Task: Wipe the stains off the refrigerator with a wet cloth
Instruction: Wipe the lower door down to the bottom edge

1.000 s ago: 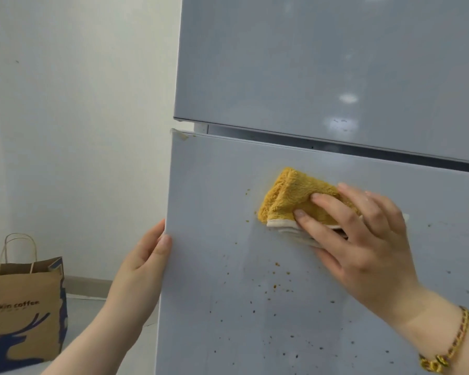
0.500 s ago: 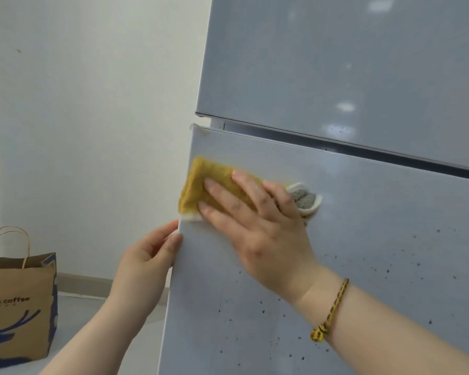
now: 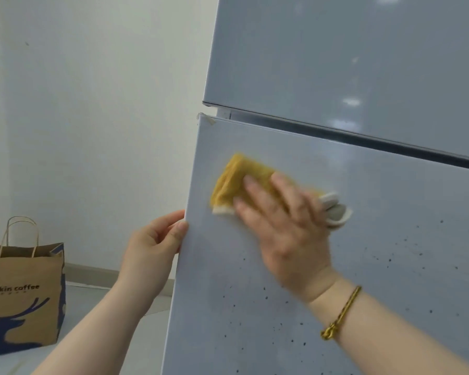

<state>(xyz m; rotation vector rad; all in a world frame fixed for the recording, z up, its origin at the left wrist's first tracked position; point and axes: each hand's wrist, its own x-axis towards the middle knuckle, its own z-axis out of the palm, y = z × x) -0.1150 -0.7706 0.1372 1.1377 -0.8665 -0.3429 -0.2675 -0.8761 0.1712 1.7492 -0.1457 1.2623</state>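
Note:
A grey two-door refrigerator (image 3: pixel 363 63) fills the right side. Its lower door (image 3: pixel 390 266) carries several small dark specks (image 3: pixel 266 297) below and to the right of my hands. My right hand (image 3: pixel 284 226) lies flat on a folded yellow cloth (image 3: pixel 236 180) with a white-grey underside, pressing it against the upper left of the lower door with straight fingers. My left hand (image 3: pixel 152 244) holds the left edge of that door, thumb on the front face and fingers curled behind the edge.
A brown paper coffee bag (image 3: pixel 22 293) with handles stands on the floor at the lower left, by the white wall (image 3: pixel 92 104). A dark gap (image 3: pixel 363 133) separates the two fridge doors.
My right hand swept the cloth left across the door from the middle to its left edge, then slid it a little back to the right. The left hand kept its hold on the door edge.

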